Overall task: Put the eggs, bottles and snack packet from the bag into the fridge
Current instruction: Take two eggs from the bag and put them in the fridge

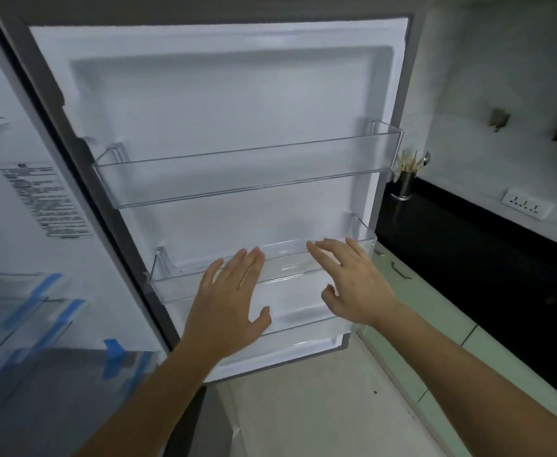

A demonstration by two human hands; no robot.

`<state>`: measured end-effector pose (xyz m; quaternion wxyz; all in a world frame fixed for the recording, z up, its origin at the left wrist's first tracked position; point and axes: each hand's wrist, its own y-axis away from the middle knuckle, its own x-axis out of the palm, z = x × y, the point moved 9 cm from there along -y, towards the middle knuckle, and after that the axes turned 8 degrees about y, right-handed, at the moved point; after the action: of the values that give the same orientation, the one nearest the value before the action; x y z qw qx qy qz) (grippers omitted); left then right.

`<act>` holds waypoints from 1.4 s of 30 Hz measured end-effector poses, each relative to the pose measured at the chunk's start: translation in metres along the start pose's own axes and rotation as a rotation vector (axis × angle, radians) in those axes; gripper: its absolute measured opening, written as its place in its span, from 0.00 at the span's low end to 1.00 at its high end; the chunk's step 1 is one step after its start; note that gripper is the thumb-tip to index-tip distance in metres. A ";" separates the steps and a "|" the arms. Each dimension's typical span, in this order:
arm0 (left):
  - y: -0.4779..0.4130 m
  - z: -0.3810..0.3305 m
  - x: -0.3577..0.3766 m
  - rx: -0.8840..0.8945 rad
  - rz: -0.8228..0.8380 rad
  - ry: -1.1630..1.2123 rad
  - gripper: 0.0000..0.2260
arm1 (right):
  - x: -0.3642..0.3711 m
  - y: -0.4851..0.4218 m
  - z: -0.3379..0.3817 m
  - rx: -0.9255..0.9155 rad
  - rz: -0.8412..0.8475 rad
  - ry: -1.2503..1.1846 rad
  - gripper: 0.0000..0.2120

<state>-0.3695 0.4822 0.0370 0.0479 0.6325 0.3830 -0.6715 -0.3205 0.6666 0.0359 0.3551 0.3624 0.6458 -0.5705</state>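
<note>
Both hands, left hand (229, 296) and right hand (353, 282), reach with fingers (250, 258) spread wide and empty toward the lower door shelf (171, 285), which runs crosswise just beyond them; bag and groceries are out of view.

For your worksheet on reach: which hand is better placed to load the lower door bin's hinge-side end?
Left. The left hand hovers open nearer the lower door bin's hinge end; the right hand is nearer its outer end.
</note>
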 end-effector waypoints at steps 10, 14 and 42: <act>-0.027 0.010 0.019 -0.096 0.018 -0.021 0.39 | 0.021 -0.038 -0.029 -0.042 -0.039 -0.124 0.35; -0.028 0.010 0.016 -0.097 0.026 -0.056 0.39 | 0.019 -0.041 -0.029 -0.066 -0.001 -0.070 0.35; 0.068 -0.368 0.129 0.711 0.380 0.412 0.29 | -0.112 0.444 -0.024 1.306 0.135 0.415 0.28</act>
<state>-0.0583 0.7003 -0.0732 -0.1271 0.7892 0.0073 -0.6008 0.1201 0.7215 -0.0773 -0.0324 0.6433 0.2002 -0.7383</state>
